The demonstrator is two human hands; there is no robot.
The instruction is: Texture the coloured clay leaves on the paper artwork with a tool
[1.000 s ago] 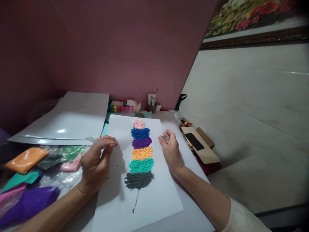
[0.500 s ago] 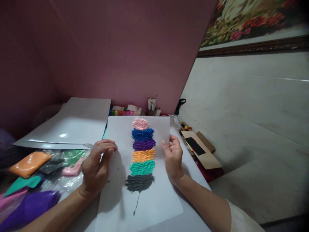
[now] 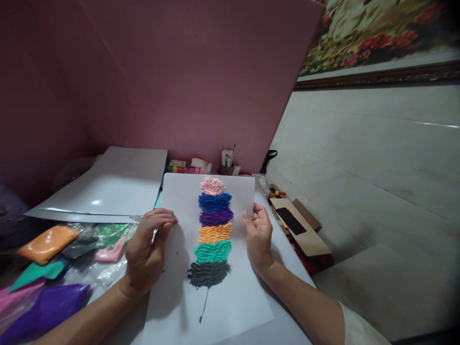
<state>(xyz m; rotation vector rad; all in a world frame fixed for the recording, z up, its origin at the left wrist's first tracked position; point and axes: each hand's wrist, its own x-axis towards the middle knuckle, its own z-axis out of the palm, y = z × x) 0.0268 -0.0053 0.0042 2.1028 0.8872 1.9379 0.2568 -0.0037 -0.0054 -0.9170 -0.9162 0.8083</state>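
Observation:
A white sheet of paper (image 3: 244,297) stands tilted in front of me, its far edge raised. Down its middle runs a feather shape of textured clay (image 3: 214,234), banded pink, blue, purple, orange, turquoise and dark grey, with a thin dark stem. My right hand (image 3: 259,235) pinches the sheet's right edge, thumb on the front. My left hand (image 3: 147,251) is closed on a thin, pale, see-through tool (image 3: 136,219) whose end pokes out behind the fingers; its kind cannot be made out. That hand hovers over the paper's left side and casts a shadow.
Bags of coloured clay (image 3: 50,243) lie at the left. Behind them is a glossy white board (image 3: 122,179). A cup of brushes (image 3: 227,165) stands at the back. Cardboard pieces (image 3: 305,235) lie at the right, by the tiled wall (image 3: 377,167).
The view has shifted slightly, so everything sits a little lower and to the right. Both hands keep their holds, and the clay feather looks the same.

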